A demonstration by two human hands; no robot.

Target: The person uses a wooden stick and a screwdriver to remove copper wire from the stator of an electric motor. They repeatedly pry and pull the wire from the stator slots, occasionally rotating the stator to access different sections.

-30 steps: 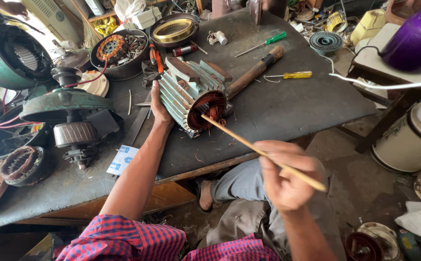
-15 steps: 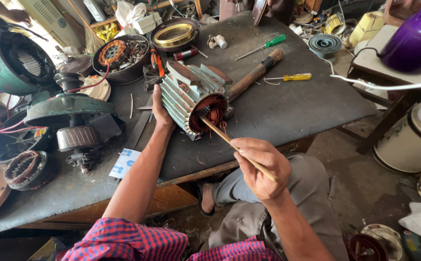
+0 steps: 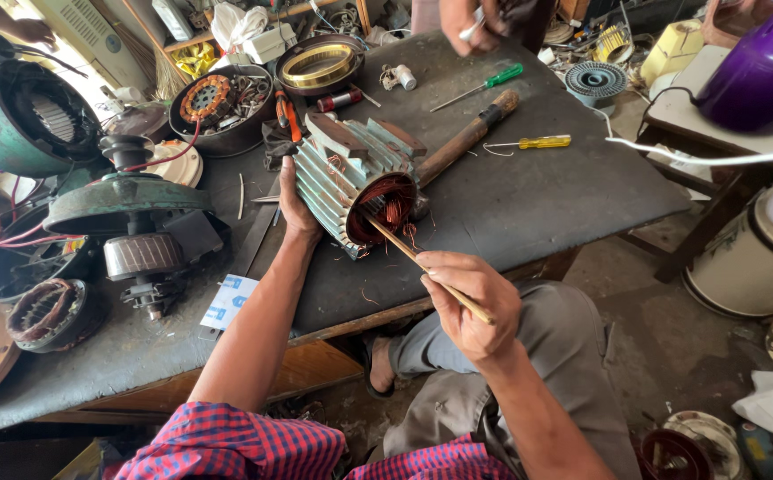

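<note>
Your shirt: red-and-blue check, short sleeves ending above elbows. Your forearms bare; left hand [image 3: 296, 206] and right hand [image 3: 468, 302] bare, no gloves, no rings or watch visible. Your trousers: grey, loose, creased at knee.
</note>
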